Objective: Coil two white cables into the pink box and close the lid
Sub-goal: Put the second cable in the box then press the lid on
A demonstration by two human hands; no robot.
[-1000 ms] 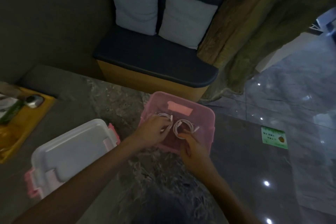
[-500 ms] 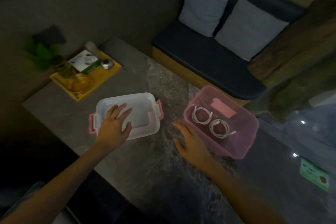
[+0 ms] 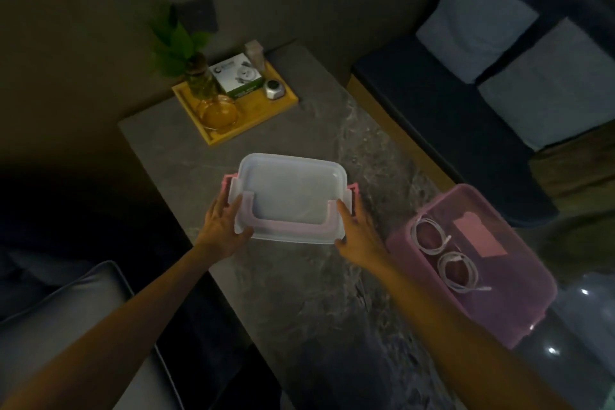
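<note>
Head view, read from left to right. At the centre left of the frame the left hand holds the left short edge of the lid, thumb on top and fingers curled along the side beside a pink latch. The lid itself, translucent white with a pink handle band, lies at the centre of the frame on the table, well apart from the box. At its right edge the right hand lies against the lid's corner with fingers nearly straight; its grip does not look closed round the rim. At the lower right of the frame stands the pink box, open, close to the table's right edge, with both white cables coiled side by side on its floor.

Risks, as judged: the lid could tilt or slip while carried, since only one hand holds it firmly. A loose cable end could spring up and be pinched under the rim. Pressing the latches down could push the box toward the table edge.
</note>
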